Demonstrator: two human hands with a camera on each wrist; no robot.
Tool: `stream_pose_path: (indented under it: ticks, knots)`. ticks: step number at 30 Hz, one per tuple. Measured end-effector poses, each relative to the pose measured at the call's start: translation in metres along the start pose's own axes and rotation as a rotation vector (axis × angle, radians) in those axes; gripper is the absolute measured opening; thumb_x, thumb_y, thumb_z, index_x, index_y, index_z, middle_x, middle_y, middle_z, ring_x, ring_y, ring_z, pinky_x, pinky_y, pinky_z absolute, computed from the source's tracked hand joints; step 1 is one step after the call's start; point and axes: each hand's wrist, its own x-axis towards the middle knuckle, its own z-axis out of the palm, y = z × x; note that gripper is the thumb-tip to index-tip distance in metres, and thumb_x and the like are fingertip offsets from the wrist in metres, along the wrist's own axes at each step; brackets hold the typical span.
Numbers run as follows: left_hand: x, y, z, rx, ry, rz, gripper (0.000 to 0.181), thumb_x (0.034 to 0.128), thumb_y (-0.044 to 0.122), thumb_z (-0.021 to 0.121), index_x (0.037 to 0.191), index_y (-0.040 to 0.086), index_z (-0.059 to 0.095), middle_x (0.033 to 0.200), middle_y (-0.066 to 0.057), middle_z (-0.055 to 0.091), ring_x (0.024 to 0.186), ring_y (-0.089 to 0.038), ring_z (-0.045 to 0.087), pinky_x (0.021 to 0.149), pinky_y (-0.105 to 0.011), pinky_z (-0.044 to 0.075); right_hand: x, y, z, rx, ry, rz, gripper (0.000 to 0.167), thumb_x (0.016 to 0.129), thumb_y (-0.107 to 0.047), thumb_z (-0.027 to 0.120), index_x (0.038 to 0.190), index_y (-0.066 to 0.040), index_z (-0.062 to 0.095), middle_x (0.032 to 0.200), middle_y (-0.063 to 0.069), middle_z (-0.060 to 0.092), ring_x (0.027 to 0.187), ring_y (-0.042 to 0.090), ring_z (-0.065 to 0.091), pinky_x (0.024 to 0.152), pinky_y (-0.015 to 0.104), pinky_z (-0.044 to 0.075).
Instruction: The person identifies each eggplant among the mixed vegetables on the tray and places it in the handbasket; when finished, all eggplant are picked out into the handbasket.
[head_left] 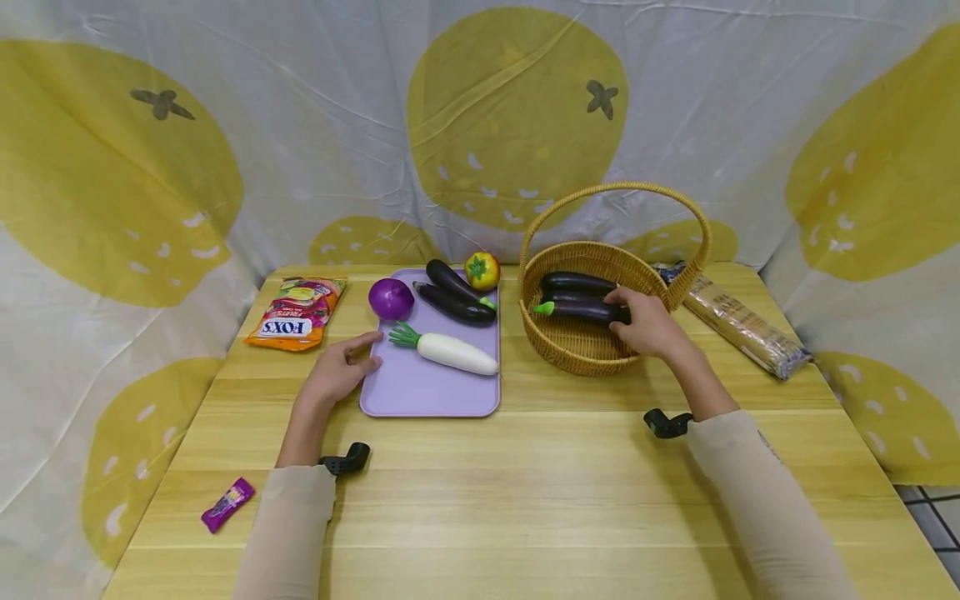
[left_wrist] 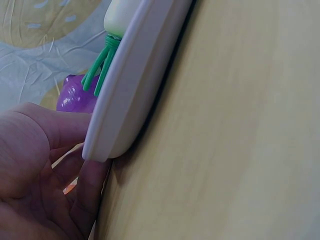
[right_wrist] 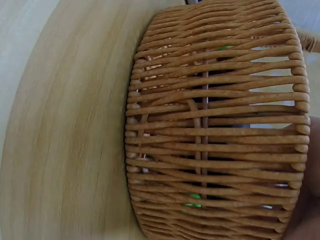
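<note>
My left hand [head_left: 339, 371] is at the left edge of a lilac tray [head_left: 420, 400]; in the left wrist view its thumb lies over the rim and other fingers sit under it, holding the edge. On the tray lie a white radish [head_left: 456, 353] with green leaves and two eggplants [head_left: 457, 305]. A purple onion-like vegetable [head_left: 391, 299] is at its upper left corner. My right hand [head_left: 648, 323] reaches into a wicker basket [head_left: 558, 343] and grips the end of a green-stemmed eggplant [head_left: 577, 310]. Another eggplant [head_left: 579, 282] lies behind it. The basket wall hides most of this in the right wrist view.
A red-yellow tomato-like fruit [head_left: 482, 271] sits by the tray's far right corner. An orange candy bag [head_left: 298, 315] lies left, with a small purple packet [head_left: 228, 505] nearer. Right of the basket is a long clear-wrapped package [head_left: 738, 323]. The basket's tall handle [head_left: 617, 187] arches upward.
</note>
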Motion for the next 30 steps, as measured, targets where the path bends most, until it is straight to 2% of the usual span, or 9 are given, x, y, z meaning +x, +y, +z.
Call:
stream_pose_path:
  ticks: [5,11,15,19,23,30]
  knots:
    - [-0.001,0.001,0.001,-0.006,0.0,0.003,0.052,0.1019,0.03,0.063,0.152,0.03,0.052,0.152,-0.014,0.05,0.093,-0.027,0.047,0.074,-0.032,0.041,0.002,-0.003,0.001,-0.043,-0.035,0.036,0.044,0.1,-0.006,0.06,0.143,0.001,0.051,0.146,0.031,0.052,0.133,0.049,0.05,0.1,0.059,0.046]
    - [0.0,-0.001,0.001,-0.011,0.005,0.005,0.052,0.1017,0.03,0.064,0.152,0.03,0.052,0.146,-0.014,0.054,0.08,-0.025,0.046,0.068,-0.031,0.041,0.003,-0.004,0.003,-0.065,-0.061,0.056,0.045,0.099,-0.006,0.06,0.143,0.002,0.051,0.145,0.031,0.053,0.131,0.048,0.052,0.094,0.054,0.048]
    - [0.0,-0.001,0.001,-0.005,0.01,0.02,0.052,0.1015,0.029,0.064,0.152,0.028,0.052,0.146,-0.014,0.054,0.08,-0.023,0.045,0.068,-0.032,0.041,0.004,-0.002,0.004,-0.067,-0.055,0.067,0.046,0.099,-0.006,0.059,0.144,0.001,0.051,0.145,0.031,0.054,0.123,0.045,0.058,0.09,0.052,0.048]
    - [0.0,-0.002,0.002,-0.008,0.009,0.014,0.052,0.1014,0.029,0.064,0.152,0.028,0.053,0.143,-0.014,0.055,0.078,-0.022,0.045,0.067,-0.031,0.041,0.002,-0.002,0.005,-0.067,-0.049,0.064,0.047,0.101,-0.011,0.061,0.144,0.001,0.05,0.145,0.031,0.053,0.125,0.047,0.056,0.096,0.056,0.049]
    - [0.0,-0.001,0.003,-0.01,0.007,0.01,0.052,0.1014,0.029,0.064,0.152,0.029,0.053,0.146,-0.014,0.055,0.081,-0.023,0.047,0.068,-0.031,0.041,0.001,-0.002,0.004,-0.045,-0.015,0.032,0.048,0.102,-0.018,0.062,0.145,0.002,0.05,0.145,0.03,0.053,0.135,0.05,0.048,0.106,0.063,0.043]
    - [0.0,0.0,0.002,-0.002,0.005,0.016,0.052,0.1019,0.03,0.063,0.153,0.028,0.052,0.153,-0.013,0.051,0.086,-0.025,0.046,0.071,-0.032,0.041,-0.009,-0.005,0.001,0.101,0.076,-0.015,0.048,0.103,-0.026,0.062,0.144,-0.001,0.053,0.146,0.023,0.055,0.135,0.046,0.05,0.108,0.062,0.043]
